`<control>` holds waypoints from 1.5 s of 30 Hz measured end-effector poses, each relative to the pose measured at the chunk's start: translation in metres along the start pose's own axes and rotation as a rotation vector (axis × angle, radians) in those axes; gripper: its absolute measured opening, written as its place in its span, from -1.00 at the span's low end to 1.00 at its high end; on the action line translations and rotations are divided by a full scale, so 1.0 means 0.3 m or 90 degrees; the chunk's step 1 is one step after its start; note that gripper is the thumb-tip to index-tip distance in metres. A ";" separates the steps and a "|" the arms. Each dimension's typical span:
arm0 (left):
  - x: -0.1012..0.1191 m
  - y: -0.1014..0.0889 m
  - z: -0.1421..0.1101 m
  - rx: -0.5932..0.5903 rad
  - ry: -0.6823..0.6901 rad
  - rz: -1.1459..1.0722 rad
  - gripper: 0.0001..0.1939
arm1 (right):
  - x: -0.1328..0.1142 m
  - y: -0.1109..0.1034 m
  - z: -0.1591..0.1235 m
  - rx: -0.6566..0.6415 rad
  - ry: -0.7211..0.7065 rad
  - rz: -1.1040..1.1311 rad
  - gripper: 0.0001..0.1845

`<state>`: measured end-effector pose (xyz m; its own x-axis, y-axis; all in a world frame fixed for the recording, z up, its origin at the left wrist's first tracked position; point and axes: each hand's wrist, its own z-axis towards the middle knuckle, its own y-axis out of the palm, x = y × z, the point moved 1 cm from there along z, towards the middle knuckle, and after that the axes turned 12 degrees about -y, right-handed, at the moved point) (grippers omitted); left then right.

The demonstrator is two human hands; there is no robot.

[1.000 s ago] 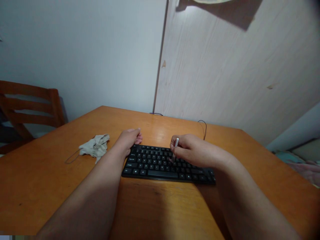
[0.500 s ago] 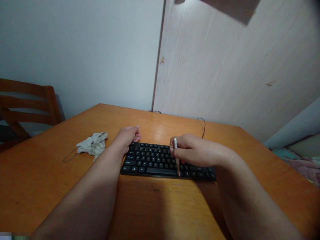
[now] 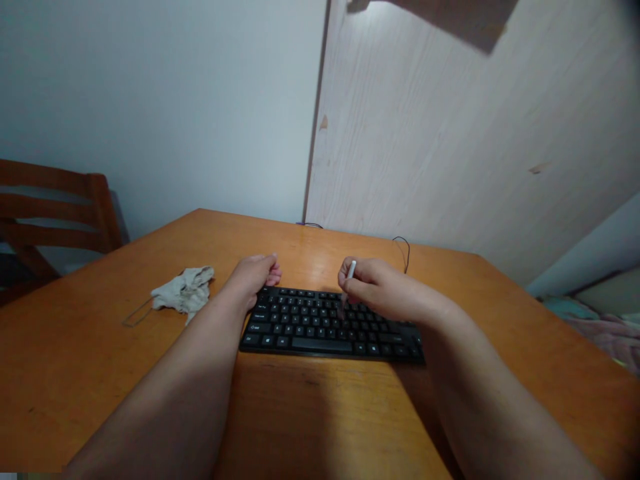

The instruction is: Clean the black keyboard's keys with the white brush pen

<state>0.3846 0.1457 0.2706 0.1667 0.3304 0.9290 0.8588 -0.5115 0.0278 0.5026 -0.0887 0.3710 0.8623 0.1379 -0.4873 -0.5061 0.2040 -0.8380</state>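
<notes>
A black keyboard [image 3: 320, 327] lies flat on the wooden table, its keys facing up. My left hand [image 3: 256, 275] is closed at the far left corner of the keyboard, fingers curled and touching its edge. In my right hand [image 3: 367, 283], closed above the right half of the keys, is a small brush [image 3: 351, 269] with a white handle end. The brush slants downward, and its tip is blurred over the middle keys. My right hand and wrist hide part of the keyboard's right side.
A crumpled grey-beige cloth [image 3: 185, 291] with a loop lies left of my left forearm. Behind the keyboard, a thin black cable [image 3: 407, 257] runs near the table's back edge. A wooden chair [image 3: 55, 207] stands at the left. Wall and a pale panel [image 3: 410, 133] rise behind the table.
My right hand has moved the brush away from me and slightly left, from the keyboard's front edge to the middle keys. My left hand stays at the corner.
</notes>
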 end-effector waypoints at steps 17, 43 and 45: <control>-0.001 -0.007 0.004 -0.008 0.016 0.018 -0.75 | 0.036 -0.001 -0.042 0.214 0.041 0.154 -0.67; -0.011 -0.023 0.005 -0.010 0.025 0.036 -0.72 | 0.064 0.104 -0.217 0.257 0.093 0.023 -0.78; -0.010 -0.023 0.005 -0.006 0.022 0.038 -0.73 | 0.053 0.095 -0.221 0.252 0.097 0.013 -0.78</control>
<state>0.3788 0.1494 0.2672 0.2012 0.2716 0.9411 0.8430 -0.5374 -0.0252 0.5030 -0.1450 0.3233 0.8299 0.0071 -0.5579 -0.4645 0.5627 -0.6838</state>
